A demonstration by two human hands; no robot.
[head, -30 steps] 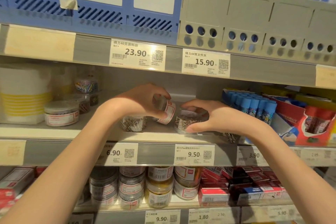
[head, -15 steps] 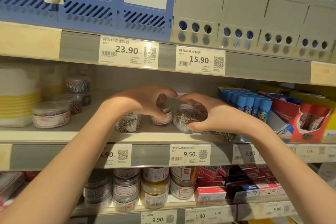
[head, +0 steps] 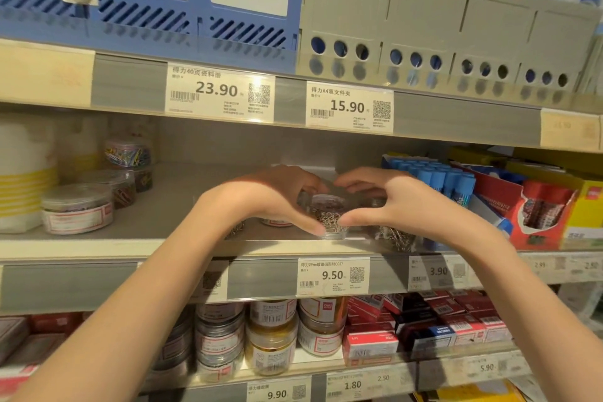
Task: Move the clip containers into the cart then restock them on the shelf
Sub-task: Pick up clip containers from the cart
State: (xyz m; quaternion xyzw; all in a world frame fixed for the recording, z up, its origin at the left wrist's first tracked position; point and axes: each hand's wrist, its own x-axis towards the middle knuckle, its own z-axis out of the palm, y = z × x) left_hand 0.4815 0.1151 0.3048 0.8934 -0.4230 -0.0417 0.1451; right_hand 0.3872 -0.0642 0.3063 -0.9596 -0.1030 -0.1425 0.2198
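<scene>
Both hands [head: 270, 196] [head: 385, 202] grip clip container [head: 329, 217], seemingly silver clips.

My 2 forearms are bare all the way to the lower edge of the view, with no sleeve or cuff on either. My left hand [head: 270, 199] and my right hand [head: 391, 202] wear no glove, ring, watch or band. The fingers are slim, with short, plain nails.

Both hands cover most of the clear clip container [head: 329, 219] between them. Another container [head: 391, 237] sits half hidden under the right hand [head: 388, 202]. Price labels at far right blur.
</scene>
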